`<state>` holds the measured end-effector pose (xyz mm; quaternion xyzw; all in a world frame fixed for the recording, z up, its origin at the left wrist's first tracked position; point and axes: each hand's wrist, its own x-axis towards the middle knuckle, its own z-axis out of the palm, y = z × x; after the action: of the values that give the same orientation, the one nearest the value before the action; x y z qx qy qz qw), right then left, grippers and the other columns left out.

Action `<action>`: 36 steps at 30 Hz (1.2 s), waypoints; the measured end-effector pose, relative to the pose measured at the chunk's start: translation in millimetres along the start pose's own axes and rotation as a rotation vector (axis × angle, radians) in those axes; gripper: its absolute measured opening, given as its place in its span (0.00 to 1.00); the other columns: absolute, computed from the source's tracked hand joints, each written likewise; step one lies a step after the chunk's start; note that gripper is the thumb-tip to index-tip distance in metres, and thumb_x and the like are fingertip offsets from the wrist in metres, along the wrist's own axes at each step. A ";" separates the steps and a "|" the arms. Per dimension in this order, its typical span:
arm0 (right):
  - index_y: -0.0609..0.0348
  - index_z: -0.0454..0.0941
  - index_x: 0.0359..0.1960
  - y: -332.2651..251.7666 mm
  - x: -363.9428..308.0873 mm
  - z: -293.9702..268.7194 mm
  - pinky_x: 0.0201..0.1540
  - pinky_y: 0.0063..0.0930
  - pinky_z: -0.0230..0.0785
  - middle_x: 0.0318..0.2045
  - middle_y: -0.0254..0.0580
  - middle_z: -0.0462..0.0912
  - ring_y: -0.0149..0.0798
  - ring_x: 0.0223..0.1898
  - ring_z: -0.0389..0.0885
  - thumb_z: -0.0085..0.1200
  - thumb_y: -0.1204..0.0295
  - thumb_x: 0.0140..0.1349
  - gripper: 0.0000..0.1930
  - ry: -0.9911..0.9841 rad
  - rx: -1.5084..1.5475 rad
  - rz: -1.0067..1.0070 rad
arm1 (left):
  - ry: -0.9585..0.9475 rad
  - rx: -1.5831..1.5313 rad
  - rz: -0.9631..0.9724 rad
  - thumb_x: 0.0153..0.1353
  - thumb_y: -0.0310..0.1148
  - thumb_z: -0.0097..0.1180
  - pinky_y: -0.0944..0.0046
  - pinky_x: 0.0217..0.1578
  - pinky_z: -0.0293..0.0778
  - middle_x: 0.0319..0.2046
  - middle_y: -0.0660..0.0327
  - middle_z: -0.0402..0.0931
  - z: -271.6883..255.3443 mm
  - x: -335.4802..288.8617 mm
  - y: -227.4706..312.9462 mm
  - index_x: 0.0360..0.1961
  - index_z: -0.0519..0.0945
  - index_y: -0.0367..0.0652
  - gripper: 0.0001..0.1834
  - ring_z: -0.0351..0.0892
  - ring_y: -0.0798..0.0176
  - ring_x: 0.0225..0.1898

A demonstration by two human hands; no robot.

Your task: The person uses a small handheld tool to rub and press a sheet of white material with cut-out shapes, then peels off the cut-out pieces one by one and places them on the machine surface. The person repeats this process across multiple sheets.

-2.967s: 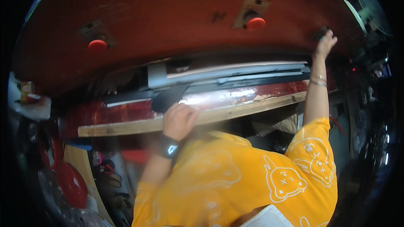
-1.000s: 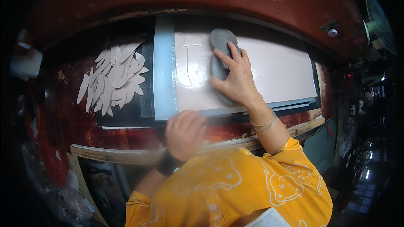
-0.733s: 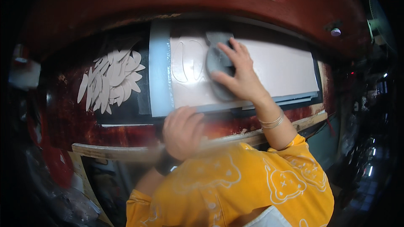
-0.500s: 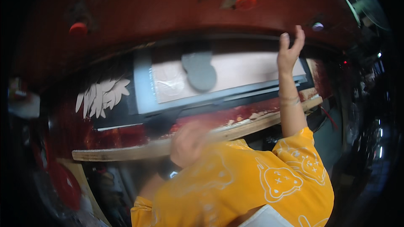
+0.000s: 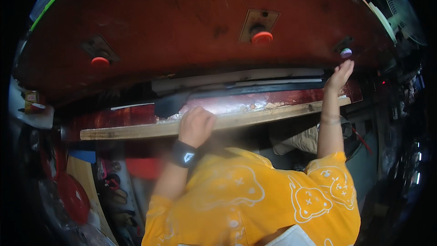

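Observation:
My left hand, with a black band at its wrist, is curled closed in front of the wooden strip on the bench's near edge. Its fingertips are hidden, so whether anything is in them I cannot tell. My right hand reaches up with fingers stretched out, just below a pale purple button on a big red-brown machine panel. Whether a fingertip touches the button is unclear. Under the panel, only the near edges of stacked pale and dark sheets show.
Two red mushroom knobs stick out of the panel. A dark flap lies on the worn red bench edge near my left hand. A fan stands at far right, a red round object at lower left.
The view has shifted, and the white sheet, grey rounded shape and pale leaf-shaped pieces are now covered by the panel. My right hand's fingers came together near the button; my left hand is less blurred.

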<state>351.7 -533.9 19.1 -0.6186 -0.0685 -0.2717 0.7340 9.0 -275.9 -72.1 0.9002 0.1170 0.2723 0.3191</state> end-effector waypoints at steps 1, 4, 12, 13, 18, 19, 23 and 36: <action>0.64 0.55 0.65 -0.6 -30.9 -9.4 0.56 0.27 0.61 0.54 0.44 0.69 0.33 0.52 0.69 0.43 0.57 0.70 0.29 -0.138 -0.112 -0.016 | 0.001 -0.003 -0.030 0.52 0.30 0.59 0.54 0.33 0.72 0.24 0.56 0.74 0.9 -0.7 0.6 0.22 0.79 0.40 0.06 0.75 0.49 0.31; 0.60 0.77 0.46 -3.9 -127.4 -21.5 0.54 0.32 0.66 0.46 0.41 0.76 0.38 0.48 0.74 0.56 0.71 0.58 0.15 -0.898 -0.268 -0.118 | 0.024 0.033 -0.054 0.52 0.30 0.58 0.53 0.34 0.71 0.25 0.56 0.74 2.5 -2.1 1.4 0.20 0.79 0.41 0.06 0.75 0.49 0.31; 0.58 0.77 0.49 -39.0 -193.4 -17.6 0.53 0.42 0.61 0.39 0.49 0.77 0.51 0.45 0.72 0.59 0.69 0.52 0.20 -1.403 -0.699 -0.346 | 0.041 0.017 -0.030 0.51 0.28 0.59 0.53 0.34 0.71 0.24 0.54 0.74 3.2 -1.9 1.4 0.20 0.79 0.40 0.05 0.74 0.48 0.30; 0.58 0.77 0.49 -40.5 -192.6 -17.6 0.53 0.42 0.62 0.38 0.49 0.76 0.52 0.44 0.72 0.59 0.69 0.52 0.21 -1.407 -0.701 -0.364 | 0.044 0.005 -0.021 0.51 0.28 0.59 0.53 0.34 0.71 0.23 0.54 0.74 3.1 -2.0 1.1 0.20 0.79 0.40 0.06 0.74 0.47 0.30; 0.60 0.75 0.51 -43.6 -197.8 -19.5 0.51 0.42 0.63 0.38 0.52 0.76 0.54 0.44 0.73 0.60 0.70 0.51 0.23 -1.367 -0.664 -0.416 | 0.077 -0.012 -0.001 0.52 0.27 0.58 0.52 0.34 0.70 0.24 0.52 0.73 4.1 -3.3 1.9 0.21 0.78 0.38 0.06 0.74 0.46 0.30; 0.60 0.75 0.51 -45.8 -197.8 -18.7 0.52 0.42 0.63 0.38 0.52 0.76 0.54 0.44 0.73 0.60 0.69 0.51 0.23 -1.387 -0.676 -0.393 | 0.081 -0.005 0.009 0.52 0.27 0.57 0.52 0.34 0.70 0.24 0.52 0.73 4.4 -3.4 2.7 0.21 0.78 0.38 0.06 0.73 0.46 0.30; 0.62 0.76 0.49 -61.7 -175.4 -0.8 0.54 0.40 0.66 0.41 0.53 0.78 0.55 0.47 0.75 0.60 0.66 0.54 0.21 -1.619 -0.770 -0.233 | 0.044 -0.006 -0.038 0.53 0.28 0.57 0.51 0.34 0.69 0.24 0.52 0.73 1.3 -2.6 7.2 0.20 0.78 0.38 0.07 0.73 0.46 0.29; 0.60 0.65 0.62 -10.4 -185.3 226.9 0.64 0.48 0.55 0.61 0.70 0.60 0.64 0.63 0.58 0.66 0.56 0.44 0.42 -1.359 -0.741 -0.168 | 0.055 0.019 0.142 0.47 0.31 0.63 0.49 0.51 0.67 0.42 0.54 0.75 -20.2 71.6 -4.1 0.34 0.80 0.42 0.11 0.73 0.46 0.49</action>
<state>243.9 -262.1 -1.6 -0.8472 -0.4546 0.1069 0.2532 56.5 -234.8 -31.8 0.9014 0.0641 0.3177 0.2870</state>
